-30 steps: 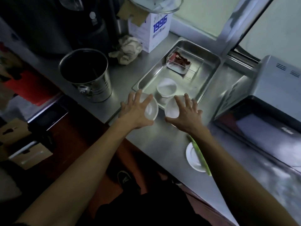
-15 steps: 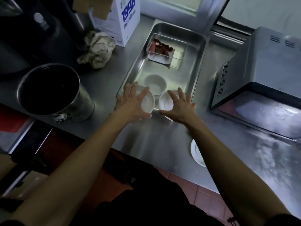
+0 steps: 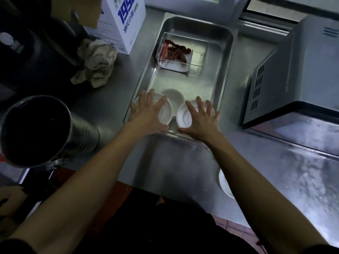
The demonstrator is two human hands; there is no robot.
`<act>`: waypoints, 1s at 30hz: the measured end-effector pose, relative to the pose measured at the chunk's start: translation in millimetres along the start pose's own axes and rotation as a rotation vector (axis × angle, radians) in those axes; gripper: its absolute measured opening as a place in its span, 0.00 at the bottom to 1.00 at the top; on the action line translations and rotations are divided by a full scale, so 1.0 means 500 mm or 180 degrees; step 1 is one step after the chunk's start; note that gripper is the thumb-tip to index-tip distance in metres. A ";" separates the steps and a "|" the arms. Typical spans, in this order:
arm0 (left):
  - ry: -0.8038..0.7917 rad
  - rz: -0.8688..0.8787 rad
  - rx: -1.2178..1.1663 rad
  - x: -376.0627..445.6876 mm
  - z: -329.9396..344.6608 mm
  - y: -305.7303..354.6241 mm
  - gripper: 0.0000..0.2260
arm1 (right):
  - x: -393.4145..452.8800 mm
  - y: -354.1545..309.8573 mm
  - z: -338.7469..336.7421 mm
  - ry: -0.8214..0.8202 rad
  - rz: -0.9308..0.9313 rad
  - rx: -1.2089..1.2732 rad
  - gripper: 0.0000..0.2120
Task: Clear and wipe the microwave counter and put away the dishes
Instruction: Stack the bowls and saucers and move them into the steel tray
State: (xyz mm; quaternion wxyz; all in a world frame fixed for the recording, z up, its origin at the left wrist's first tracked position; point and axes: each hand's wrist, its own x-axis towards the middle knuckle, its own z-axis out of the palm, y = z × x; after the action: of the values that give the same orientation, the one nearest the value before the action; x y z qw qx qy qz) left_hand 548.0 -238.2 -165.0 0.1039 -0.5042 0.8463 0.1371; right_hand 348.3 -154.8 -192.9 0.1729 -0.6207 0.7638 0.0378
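Observation:
My left hand [image 3: 148, 114] grips a white bowl [image 3: 166, 114] from above, fingers spread over it. Beside it my right hand [image 3: 200, 120] holds a second white bowl [image 3: 184, 114] the same way, its foot ring facing up. Both bowls are down at the near end of the steel tray [image 3: 227, 57]. A third white bowl [image 3: 174, 97] sits in the tray just beyond them. A small white saucer [image 3: 223, 182] lies near the counter's front edge, partly hidden by my right forearm.
A clear box of red chillies [image 3: 181, 54] sits at the tray's far end. The microwave [image 3: 297, 70] stands to the right. On the left are a crumpled rag [image 3: 95, 63], a white carton [image 3: 124, 21] and a steel bucket [image 3: 45, 131].
Both hands have carried their bowls forward from above the counter edge and down into the near end of the tray. The view has tilted further down.

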 end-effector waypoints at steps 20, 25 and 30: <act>0.0034 0.0296 0.0129 0.127 0.017 -0.030 0.52 | 0.074 -0.023 -0.002 0.0154 0.0354 0.0060 0.53; 0.0024 0.0323 0.0044 0.167 0.004 -0.028 0.51 | 0.096 -0.018 -0.014 0.0179 0.0483 0.0169 0.53; -0.0066 0.0391 -0.0060 0.216 -0.007 -0.008 0.50 | 0.116 -0.006 -0.025 0.0235 0.0626 0.0327 0.52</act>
State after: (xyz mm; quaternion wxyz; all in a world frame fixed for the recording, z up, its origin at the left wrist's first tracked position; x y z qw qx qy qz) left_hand 500.7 -330.3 -196.0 0.0993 -0.4507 0.8732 0.1564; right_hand 338.6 -213.0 -198.6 0.1718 -0.5340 0.8278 -0.0075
